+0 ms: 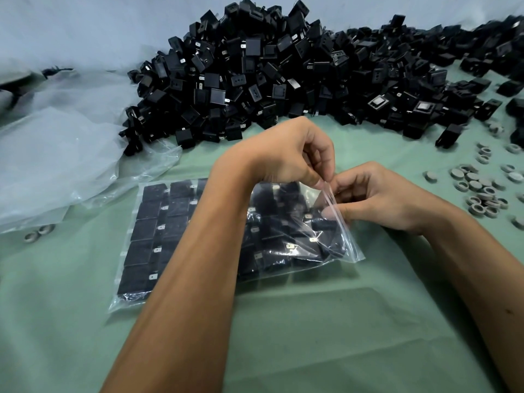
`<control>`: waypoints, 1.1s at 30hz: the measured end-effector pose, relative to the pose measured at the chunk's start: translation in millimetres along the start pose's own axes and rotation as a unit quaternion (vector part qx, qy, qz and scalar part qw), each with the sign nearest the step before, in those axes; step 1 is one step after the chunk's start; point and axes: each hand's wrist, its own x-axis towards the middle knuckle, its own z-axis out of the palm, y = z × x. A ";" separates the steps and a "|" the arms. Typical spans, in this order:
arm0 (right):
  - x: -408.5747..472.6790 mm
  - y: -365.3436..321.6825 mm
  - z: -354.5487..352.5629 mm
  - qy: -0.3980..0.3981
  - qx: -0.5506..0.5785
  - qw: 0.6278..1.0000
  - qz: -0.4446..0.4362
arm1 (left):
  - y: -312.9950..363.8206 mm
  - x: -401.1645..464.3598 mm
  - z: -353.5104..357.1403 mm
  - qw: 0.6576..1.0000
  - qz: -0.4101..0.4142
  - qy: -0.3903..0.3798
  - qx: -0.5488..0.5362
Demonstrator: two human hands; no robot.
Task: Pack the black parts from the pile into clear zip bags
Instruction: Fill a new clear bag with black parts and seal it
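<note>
A clear zip bag [158,239] lies flat on the green cloth in front of me, filled with rows of square black parts. My left hand [289,154] reaches across the bag and pinches its zip edge at the right end. My right hand [377,197] grips the same edge just beside it, thumb pressed on the plastic strip. A large pile of loose black parts [255,72] fills the back of the table and spreads to the right.
Crumpled clear plastic sheeting [65,154] lies at the left. Several small grey rings [479,191] are scattered at the right, and two more rings [38,233] sit at the left edge. The green cloth [312,336] covers the table.
</note>
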 end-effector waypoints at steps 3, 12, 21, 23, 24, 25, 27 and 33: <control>-0.8 -2.3 0.0 -0.017 -0.016 1.000 0.002 | -0.6 0.6 0.6 1.000 -0.004 -0.003 0.002; 0.2 -1.3 -2.6 0.000 -0.045 0.999 -0.017 | -1.8 1.3 0.8 1.000 -0.007 -0.006 0.008; 8.9 13.5 -3.6 0.111 -0.011 0.994 -0.008 | -4.7 1.9 2.3 1.000 -0.021 -0.007 -0.003; 19.1 15.5 -3.6 0.177 -0.002 0.984 -0.004 | -4.9 1.6 1.9 1.000 -0.023 -0.005 -0.001; 27.2 14.9 -5.0 0.210 -0.006 0.978 -0.004 | -4.9 0.9 1.5 1.000 -0.024 -0.005 -0.001; 36.7 13.3 -7.4 0.240 -0.022 0.971 -0.006 | -3.9 0.3 2.0 1.000 -0.026 -0.006 -0.003; 61.2 5.9 -13.0 0.266 -0.110 0.957 -0.022 | -1.9 -1.6 1.5 0.999 -0.029 -0.011 -0.009; 151.7 -40.2 -11.2 0.056 -0.441 0.890 -0.095 | -5.0 -7.2 -5.8 0.997 -0.056 -0.044 0.004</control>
